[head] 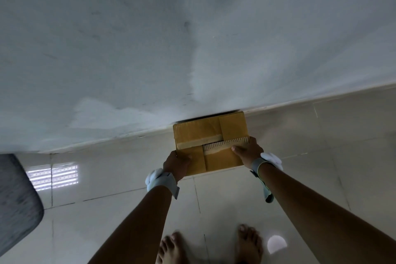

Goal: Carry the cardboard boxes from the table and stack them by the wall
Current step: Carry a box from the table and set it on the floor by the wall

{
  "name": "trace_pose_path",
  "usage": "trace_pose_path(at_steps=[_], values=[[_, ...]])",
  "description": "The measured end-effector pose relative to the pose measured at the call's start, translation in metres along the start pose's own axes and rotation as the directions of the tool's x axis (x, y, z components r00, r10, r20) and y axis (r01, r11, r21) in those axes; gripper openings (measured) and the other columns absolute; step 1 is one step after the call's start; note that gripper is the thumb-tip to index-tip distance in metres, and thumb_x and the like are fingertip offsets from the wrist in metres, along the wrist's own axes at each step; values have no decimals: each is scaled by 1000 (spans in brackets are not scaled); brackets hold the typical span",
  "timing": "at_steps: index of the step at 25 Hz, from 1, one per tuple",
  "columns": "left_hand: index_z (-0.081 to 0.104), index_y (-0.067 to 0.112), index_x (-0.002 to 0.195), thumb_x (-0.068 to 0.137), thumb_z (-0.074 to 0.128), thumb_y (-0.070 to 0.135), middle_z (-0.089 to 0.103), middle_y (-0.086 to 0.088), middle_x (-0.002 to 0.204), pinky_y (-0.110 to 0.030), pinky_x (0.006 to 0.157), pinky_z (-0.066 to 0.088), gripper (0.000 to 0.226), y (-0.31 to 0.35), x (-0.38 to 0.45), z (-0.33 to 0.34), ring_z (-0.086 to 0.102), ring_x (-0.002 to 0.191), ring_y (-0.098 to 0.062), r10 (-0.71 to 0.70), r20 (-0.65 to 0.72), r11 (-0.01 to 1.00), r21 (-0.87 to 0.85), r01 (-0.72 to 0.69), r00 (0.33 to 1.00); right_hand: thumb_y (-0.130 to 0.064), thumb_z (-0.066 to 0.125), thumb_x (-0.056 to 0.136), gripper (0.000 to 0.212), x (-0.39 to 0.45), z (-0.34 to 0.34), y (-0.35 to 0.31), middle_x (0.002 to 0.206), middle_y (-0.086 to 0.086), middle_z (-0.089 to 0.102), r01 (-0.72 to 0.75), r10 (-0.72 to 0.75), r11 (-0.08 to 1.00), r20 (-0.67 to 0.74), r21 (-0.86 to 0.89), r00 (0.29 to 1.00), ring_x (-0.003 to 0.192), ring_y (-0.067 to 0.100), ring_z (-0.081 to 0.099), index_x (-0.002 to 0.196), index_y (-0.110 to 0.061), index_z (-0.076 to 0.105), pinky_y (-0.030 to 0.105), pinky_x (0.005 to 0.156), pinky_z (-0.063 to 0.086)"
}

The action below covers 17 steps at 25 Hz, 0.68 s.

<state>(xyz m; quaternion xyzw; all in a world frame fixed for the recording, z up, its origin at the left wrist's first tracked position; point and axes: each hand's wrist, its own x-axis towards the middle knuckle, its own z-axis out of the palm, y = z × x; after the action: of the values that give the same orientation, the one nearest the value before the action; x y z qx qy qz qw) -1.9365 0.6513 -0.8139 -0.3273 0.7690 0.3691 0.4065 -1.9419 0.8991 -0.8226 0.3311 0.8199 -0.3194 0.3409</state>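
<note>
A cardboard box sits at the foot of the pale wall, its far edge touching or just beside the wall's base, over the tiled floor. Whether it rests on the floor cannot be told. The left hand clasps the box's near left corner, thumb laid on top. The right hand grips the near right edge, thumb pressed flat on the top flap; the other fingers of both hands are hidden. Each wrist wears a grey band. 2 bare feet stand near. A grey cushioned edge shows at far left.
</note>
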Motion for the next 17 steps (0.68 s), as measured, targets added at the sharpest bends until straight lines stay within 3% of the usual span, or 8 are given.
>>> trace_pose_path(at_steps=[3,7,11,17], values=[[42,14,145,91,62,42,55,-12,141,-46,104,49,64,3,-3,-7,55,124,-36,10,20,999,36,-10,1000,-48,70,84,79,-2,-5,-6,138,18,51,2,-3,998,-8,-58,1000,122,41,54,145,-14,31,45,100,47],[34,16,152,78,66,48,42,-12,154,-38,116,35,87,9,-23,-29,42,140,-31,12,29,1000,-12,-11,1000,-54,68,82,89,-22,-20,-24,141,16,44,26,-29,982,-13,-185,999,125,41,51,151,-22,21,49,102,46],[41,16,149,95,58,43,54,-12,144,-33,109,36,62,21,-65,-60,47,135,-31,90,-67,980,187,-76,994,-60,55,87,74,-61,-45,-46,140,14,42,98,-106,914,3,-394,994,127,37,47,145,-21,32,46,102,43],[52,25,137,94,52,50,59,-8,137,-36,107,41,50,60,-195,-145,53,128,-28,239,-101,905,384,-184,966,-63,47,90,73,-183,-125,-125,145,15,48,244,-202,743,139,-623,969,131,35,49,143,-14,40,41,105,42]])
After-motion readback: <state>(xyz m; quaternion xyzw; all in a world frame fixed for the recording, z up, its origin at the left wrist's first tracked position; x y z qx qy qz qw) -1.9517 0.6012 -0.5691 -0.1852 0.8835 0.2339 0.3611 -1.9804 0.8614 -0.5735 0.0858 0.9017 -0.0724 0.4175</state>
